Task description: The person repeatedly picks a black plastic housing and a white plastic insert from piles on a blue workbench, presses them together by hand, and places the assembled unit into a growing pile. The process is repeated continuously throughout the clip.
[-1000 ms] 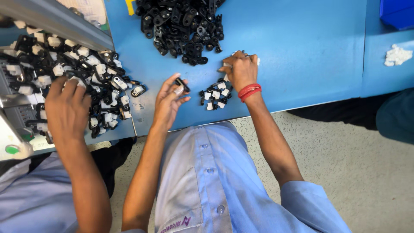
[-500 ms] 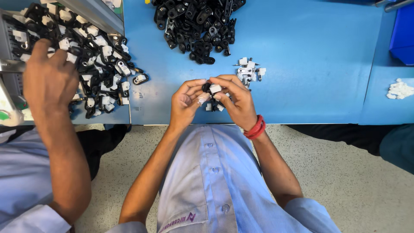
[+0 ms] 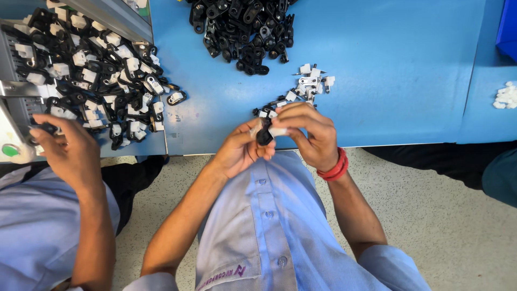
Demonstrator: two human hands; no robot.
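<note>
My left hand [image 3: 242, 148] and my right hand [image 3: 309, 134] meet just off the near edge of the blue table [image 3: 388, 64]. The left fingers pinch a small black plastic part [image 3: 264, 136]. The right fingers hold a small white clip [image 3: 277, 131] against it. A red band sits on my right wrist. Just beyond my hands lie a few black-and-white pieces [image 3: 267, 111] and a small group of white clips [image 3: 311, 81].
A heap of black parts [image 3: 245, 27] lies at the table's far side. At the left, a pile of assembled black-and-white parts [image 3: 97, 81] sits by a grey machine; another person's hand [image 3: 67, 151] reaches there. More white clips [image 3: 506, 96] lie at the right, near a blue bin [image 3: 507, 27].
My hands came back from the white clips and the table, met at the table's near edge, and now hold a black part and a white clip together. The other person's hand moved nearer.
</note>
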